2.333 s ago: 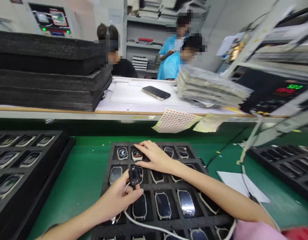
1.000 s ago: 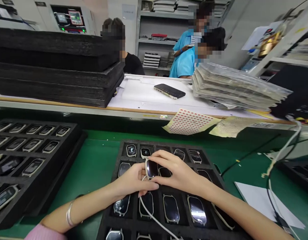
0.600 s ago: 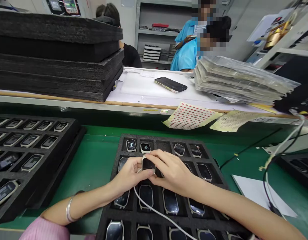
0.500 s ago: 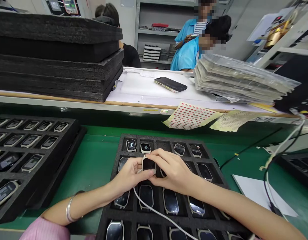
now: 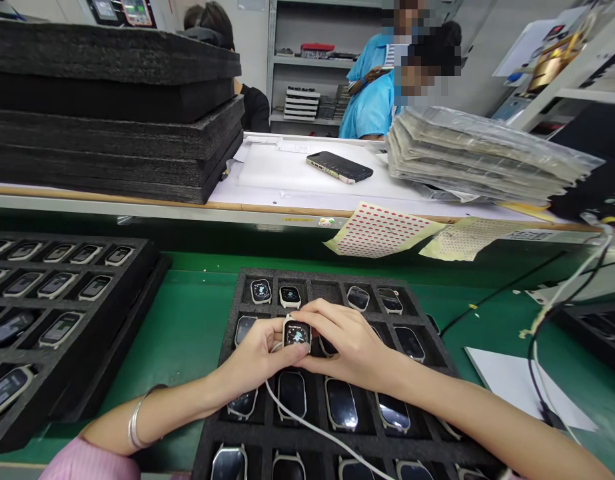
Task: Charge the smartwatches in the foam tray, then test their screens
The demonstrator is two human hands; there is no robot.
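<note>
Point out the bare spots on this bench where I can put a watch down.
Bare green mat runs between the left black foam tray and the centre black foam tray. One top-row pocket there is empty. Crowded: both the left hand and right hand grip the lit smartwatch mid-tray.

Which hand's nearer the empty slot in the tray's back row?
Right. The right hand lies just on the near side of the empty slot, fingers near its edge; the left hand is farther back and leftward, holding the lit watch.
</note>
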